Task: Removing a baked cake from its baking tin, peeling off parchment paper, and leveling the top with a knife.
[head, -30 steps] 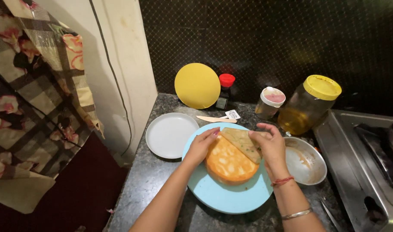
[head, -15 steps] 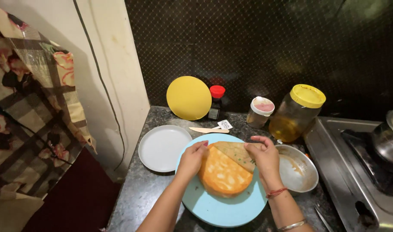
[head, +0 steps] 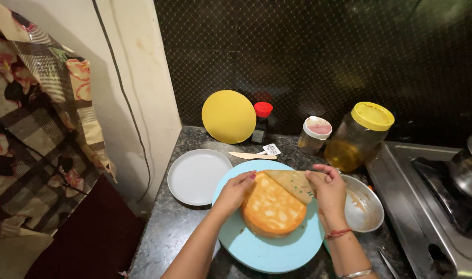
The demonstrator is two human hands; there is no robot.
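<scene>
The left hand (head: 235, 190) and right hand (head: 326, 190) each pinch an edge of the folded flatbread (head: 277, 204). It lies on a blue plate (head: 267, 250) on the worktop (head: 169, 232), beside a white plate (head: 197, 175).

Flatbread (head: 273, 209) on plate (head: 269, 248), bowl (head: 369, 213) right, jar (head: 358, 136) behind.

Dark bottle's pale label (head: 257, 136) under red cap, small white printed tag (head: 271, 149) lying beside it

A white plate (head: 197, 176), yellow lid (head: 228, 116), yellow-capped jar (head: 358, 136) and steel bowl (head: 364, 208) sit on the counter (head: 170, 230).
</scene>
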